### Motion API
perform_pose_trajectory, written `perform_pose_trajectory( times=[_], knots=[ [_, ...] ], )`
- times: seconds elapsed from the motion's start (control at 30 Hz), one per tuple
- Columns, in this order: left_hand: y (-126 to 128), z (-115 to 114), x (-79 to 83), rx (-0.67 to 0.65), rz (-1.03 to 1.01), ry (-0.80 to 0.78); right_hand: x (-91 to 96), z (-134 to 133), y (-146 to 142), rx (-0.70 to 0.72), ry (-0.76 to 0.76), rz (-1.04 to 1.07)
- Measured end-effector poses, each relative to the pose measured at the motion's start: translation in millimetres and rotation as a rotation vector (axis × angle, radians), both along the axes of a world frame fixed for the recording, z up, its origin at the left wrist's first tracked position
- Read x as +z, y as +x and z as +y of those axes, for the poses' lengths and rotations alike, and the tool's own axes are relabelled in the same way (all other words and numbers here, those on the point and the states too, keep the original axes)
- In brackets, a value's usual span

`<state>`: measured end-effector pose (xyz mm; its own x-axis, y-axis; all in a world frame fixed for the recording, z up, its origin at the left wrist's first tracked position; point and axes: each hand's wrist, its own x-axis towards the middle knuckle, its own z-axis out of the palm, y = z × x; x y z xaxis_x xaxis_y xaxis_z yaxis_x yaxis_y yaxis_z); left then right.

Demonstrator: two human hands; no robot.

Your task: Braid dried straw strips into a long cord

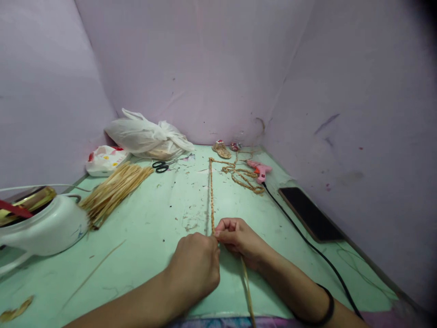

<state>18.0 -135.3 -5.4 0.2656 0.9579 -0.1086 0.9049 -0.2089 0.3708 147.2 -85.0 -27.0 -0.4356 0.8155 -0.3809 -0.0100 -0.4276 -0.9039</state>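
Note:
A thin straw braid (212,196) runs straight away from my hands toward the back of the table, where it bends right into loose loops (247,177). My left hand (198,262) is closed around its near end, knuckles up, and hides what its fingers grip. Beside it, my right hand (242,239) pinches the braid between thumb and fingertips. A loose straw strand (247,287) hangs below my right hand toward the table's front edge.
At left lie a bundle of straw (118,189) and a white pitcher-like container (51,225). Scissors (161,166), a tied plastic bag (146,134) and a tissue pack (105,160) are behind. On the right are a pink glue gun (261,171), its black cord (307,241) and a phone (310,214).

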Motion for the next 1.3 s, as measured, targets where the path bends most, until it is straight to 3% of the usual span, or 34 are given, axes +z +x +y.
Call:
perform_pose_trajectory(
  times=[0.13,0.2,0.3,0.33,0.43,0.57,0.67,0.77,0.87,0.97,1.13,1.3],
  knots=[
    [-3.9,7.8,4.8,-0.023,-0.127,-0.060,-3.2,-0.5,-1.3,-0.031,0.032,0.017],
    [-12.3,18.3,13.8,0.092,-0.345,-0.194,-1.3,-1.1,-1.1,-0.008,0.030,0.019],
    [-22.9,32.5,21.6,0.393,-0.737,-0.390,3.5,-1.4,-0.1,0.049,0.034,0.007],
    [-24.2,35.4,21.0,0.426,-0.844,-0.490,4.8,-1.1,0.4,0.061,0.040,0.007],
    [-21.3,38.1,12.4,0.345,-1.005,-0.745,6.3,0.7,1.8,0.083,0.054,-0.006],
    [-13.0,37.5,0.4,0.348,-0.864,-0.694,1.6,3.6,3.5,0.155,0.128,-0.062],
    [-10.6,38.7,-5.5,0.384,-0.628,-0.580,-2.9,3.0,5.3,0.161,0.303,-0.219],
    [-10.5,39.7,-10.1,0.342,-0.536,-0.409,-2.0,0.2,8.7,0.126,0.509,-0.467],
    [-9.5,38.9,-11.0,0.313,-0.574,-0.366,3.5,-2.4,12.2,0.145,0.551,-0.554],
    [-7.3,36.6,-8.5,0.376,-0.694,-0.474,7.1,-4.9,13.6,0.191,0.505,-0.522],
    [-6.3,33.5,-6.6,0.478,-0.847,-0.605,8.2,-12.6,12.0,0.285,0.657,-0.471],
    [-8.1,35.0,-9.4,0.387,-0.855,-0.573,12.4,-14.4,14.1,0.384,0.718,-0.495]
  ],
)
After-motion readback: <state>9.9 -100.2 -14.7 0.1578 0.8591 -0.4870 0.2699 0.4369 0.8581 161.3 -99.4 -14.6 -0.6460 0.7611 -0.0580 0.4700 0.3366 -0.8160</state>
